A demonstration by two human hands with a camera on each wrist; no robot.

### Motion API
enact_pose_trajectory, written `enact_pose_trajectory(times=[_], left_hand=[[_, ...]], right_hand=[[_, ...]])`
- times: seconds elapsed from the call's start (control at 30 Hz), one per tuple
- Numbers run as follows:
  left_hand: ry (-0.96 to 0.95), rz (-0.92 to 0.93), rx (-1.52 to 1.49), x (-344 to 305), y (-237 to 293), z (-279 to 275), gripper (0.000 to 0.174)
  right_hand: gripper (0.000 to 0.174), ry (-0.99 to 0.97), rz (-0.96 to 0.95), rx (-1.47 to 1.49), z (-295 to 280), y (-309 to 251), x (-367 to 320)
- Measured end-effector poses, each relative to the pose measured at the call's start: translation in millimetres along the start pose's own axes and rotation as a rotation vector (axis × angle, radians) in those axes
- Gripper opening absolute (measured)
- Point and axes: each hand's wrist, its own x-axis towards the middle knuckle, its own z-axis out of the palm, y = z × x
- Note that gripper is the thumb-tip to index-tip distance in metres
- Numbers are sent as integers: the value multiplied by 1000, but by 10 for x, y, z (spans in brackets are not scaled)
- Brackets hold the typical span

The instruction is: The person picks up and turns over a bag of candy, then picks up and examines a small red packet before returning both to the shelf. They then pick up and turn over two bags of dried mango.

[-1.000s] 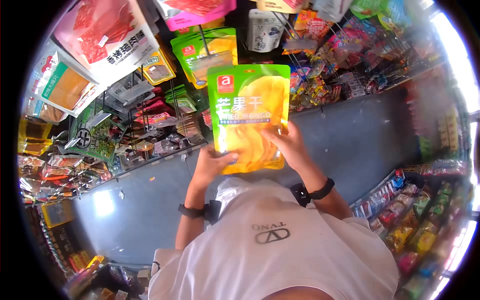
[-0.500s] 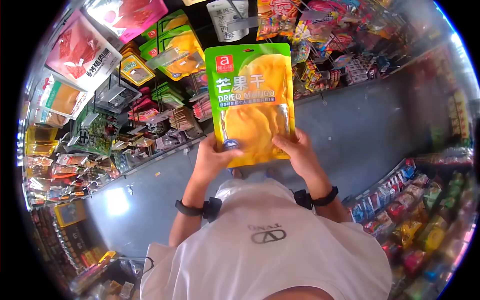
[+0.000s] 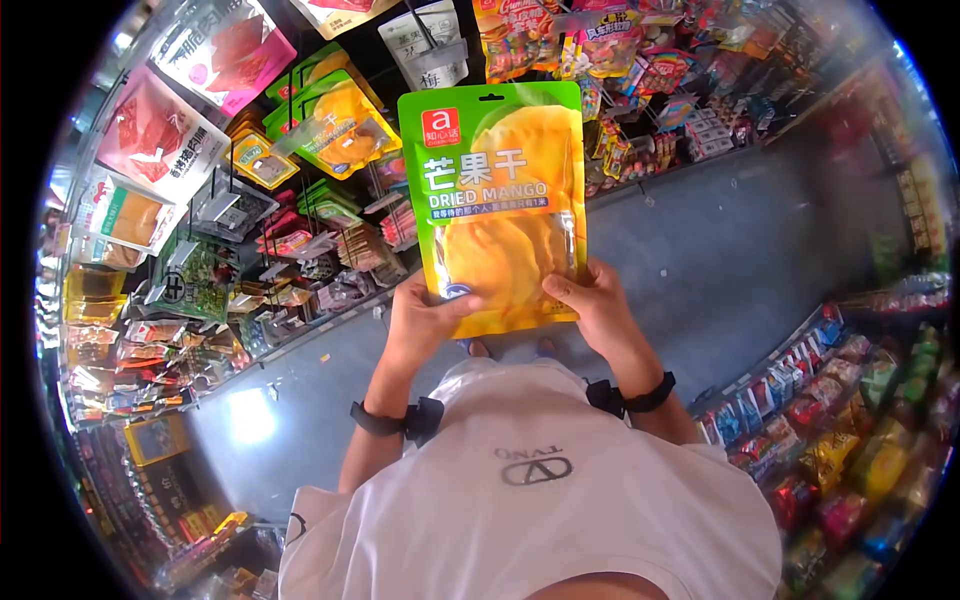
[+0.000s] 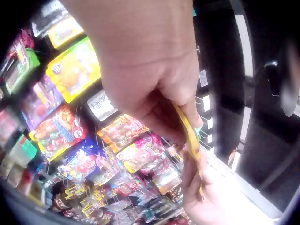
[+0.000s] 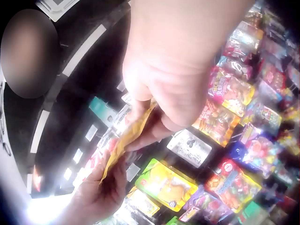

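A green and yellow pouch of dried mango is held upright, its printed front facing the head camera. My left hand grips the lower left edge, thumb lying across the front. At the lower right edge, my right hand pinches the pouch the same way. The left wrist view catches the pouch edge-on as a thin strip between the two hands. Edge-on again in the right wrist view, the pouch runs from the right hand to the left hand. Most fingers are hidden behind the pouch in the head view.
Similar mango pouches hang on a rack ahead, beside a white pouch and several gummy candy bags. Meat snack pouches hang at left. Grey floor lies below. Packaged snacks fill a low shelf at right.
The pouch appears larger and more face-on than a second ago. My right thumb sits lower on its front. The head view has shifted, moving the hanging mango pouches leftward.
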Motion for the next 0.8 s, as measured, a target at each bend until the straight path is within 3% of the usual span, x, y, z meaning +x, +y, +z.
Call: enact_pose_trajectory(times=[0.27,0.33,0.4,0.5,0.63,0.67,0.77,0.8], left_hand=[[-19,41,100,92,-49,112,39],[-11,6,248,91,38,156,37],[-55,-2,185,181,-162,120,39],[-95,14,191,199,-201,174,44],[-175,-58,109,178,-159,115,47],[-152,-12,-46,137,-99,154,45],[-83,135,45,201,-323,-23,43],[-51,96,134,151,-228,-50,37]], right_hand=[[32,51,-10,8,-104,33,-4],[31,107,-56,-111,-126,63,-17],[31,150,-70,-251,-141,35,-31],[33,279,-171,-144,-45,56,-43],[30,204,-175,-150,-91,15,-10],[29,173,-136,-188,-88,26,-9],[27,87,-74,-262,-33,71,21],[26,60,-83,-259,28,100,36]])
